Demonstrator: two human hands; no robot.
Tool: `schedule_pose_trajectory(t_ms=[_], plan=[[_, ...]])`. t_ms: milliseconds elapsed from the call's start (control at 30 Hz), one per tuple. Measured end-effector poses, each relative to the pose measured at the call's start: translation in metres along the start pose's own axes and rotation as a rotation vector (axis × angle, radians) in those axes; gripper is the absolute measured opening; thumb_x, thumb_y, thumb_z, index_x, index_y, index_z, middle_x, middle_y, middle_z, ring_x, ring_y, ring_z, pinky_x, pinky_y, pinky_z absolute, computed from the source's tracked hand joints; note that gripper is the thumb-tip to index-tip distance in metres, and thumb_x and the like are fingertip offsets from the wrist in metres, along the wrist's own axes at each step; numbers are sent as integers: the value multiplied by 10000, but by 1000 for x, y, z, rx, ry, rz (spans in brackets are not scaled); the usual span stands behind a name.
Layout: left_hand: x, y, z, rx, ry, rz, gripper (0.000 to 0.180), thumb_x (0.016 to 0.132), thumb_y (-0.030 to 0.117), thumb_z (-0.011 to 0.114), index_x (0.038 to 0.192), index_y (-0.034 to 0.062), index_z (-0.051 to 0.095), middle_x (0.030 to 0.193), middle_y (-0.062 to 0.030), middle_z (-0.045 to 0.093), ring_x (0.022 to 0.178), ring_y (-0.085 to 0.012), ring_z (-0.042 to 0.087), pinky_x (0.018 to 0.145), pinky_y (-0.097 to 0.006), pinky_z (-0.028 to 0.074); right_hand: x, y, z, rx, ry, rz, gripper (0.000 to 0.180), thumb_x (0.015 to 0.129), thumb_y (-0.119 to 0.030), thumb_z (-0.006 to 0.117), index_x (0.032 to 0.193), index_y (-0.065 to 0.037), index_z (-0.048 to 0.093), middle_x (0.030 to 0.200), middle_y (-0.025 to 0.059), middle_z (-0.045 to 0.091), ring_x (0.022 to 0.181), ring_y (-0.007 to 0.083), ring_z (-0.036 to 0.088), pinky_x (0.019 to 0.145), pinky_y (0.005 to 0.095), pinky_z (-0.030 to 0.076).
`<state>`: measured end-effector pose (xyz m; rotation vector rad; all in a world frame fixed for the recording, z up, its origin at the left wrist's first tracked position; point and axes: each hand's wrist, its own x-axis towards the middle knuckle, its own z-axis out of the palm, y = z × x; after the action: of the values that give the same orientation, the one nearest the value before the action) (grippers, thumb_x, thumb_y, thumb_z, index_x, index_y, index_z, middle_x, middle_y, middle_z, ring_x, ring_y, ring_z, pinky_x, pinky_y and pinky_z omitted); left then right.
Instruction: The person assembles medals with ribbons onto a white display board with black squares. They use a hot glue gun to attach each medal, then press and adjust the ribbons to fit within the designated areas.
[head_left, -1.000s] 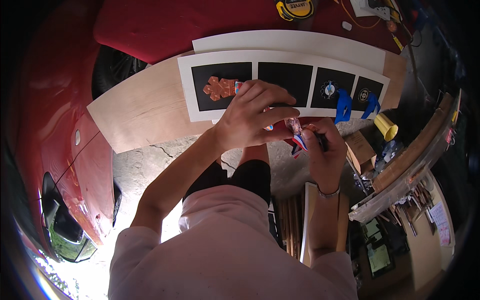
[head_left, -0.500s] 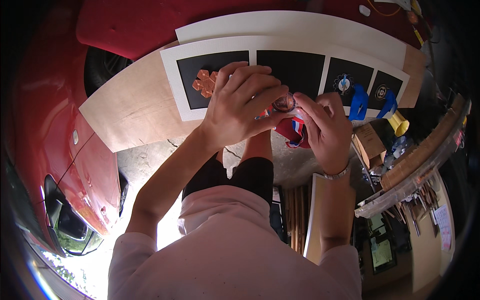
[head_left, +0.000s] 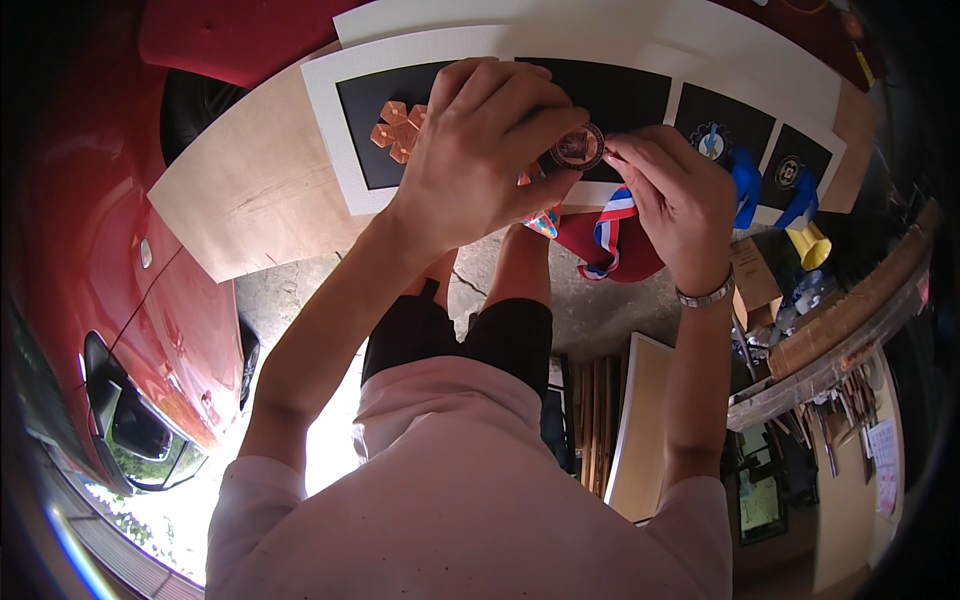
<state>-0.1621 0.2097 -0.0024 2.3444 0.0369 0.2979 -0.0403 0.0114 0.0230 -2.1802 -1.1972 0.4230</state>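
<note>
The left side is filled by a red car, and near it a red table is partly seen. By it a wooden board is spread, topped by a white sheet and, overlapping it, a white mat in which four black panels are framed. Below the right end of the mat, a box and a yellow cup are seen. Part of the mat is covered by the left hand, whose thumb and fingers are clamped on the left edge of a round medal; the medal is held up in front of the second panel. Its right edge is pinched by the right hand, below which a striped ribbon is hung. A patterned ribbon is seen under the left hand. In the first panel a copper medal is placed; in the third and fourth, a gear-shaped medal and a dark medal are laid, with blue ribbons draped below.
</note>
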Motion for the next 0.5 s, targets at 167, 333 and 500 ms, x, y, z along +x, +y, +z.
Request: schedule_pose_trajectory(t_ms=[167,333,500], plan=[[0,-5,4,3,50,-40,485,639,252,923,1092,146,785,1132,-24,684,1110,-250,621,957,-409,428,4,5,5,56,24,17,140,872,-99,786,1007,-97,751,871,24,701,636,216,673,553,330,508],[-3,-5,7,53,82,-80,450,644,267,933,1063,177,793,1174,8,658,1115,-231,565,936,-386,399,6,4,8,85,53,24,131,876,-104,786,1001,-101,749,868,24,698,641,218,674,550,334,507],[-5,-4,8,91,81,-87,454,638,290,942,1056,193,794,1180,11,649,1129,-233,553,947,-389,385,6,-3,6,-30,25,52,115,891,-127,779,995,-124,730,858,24,649,649,219,668,547,336,506]])
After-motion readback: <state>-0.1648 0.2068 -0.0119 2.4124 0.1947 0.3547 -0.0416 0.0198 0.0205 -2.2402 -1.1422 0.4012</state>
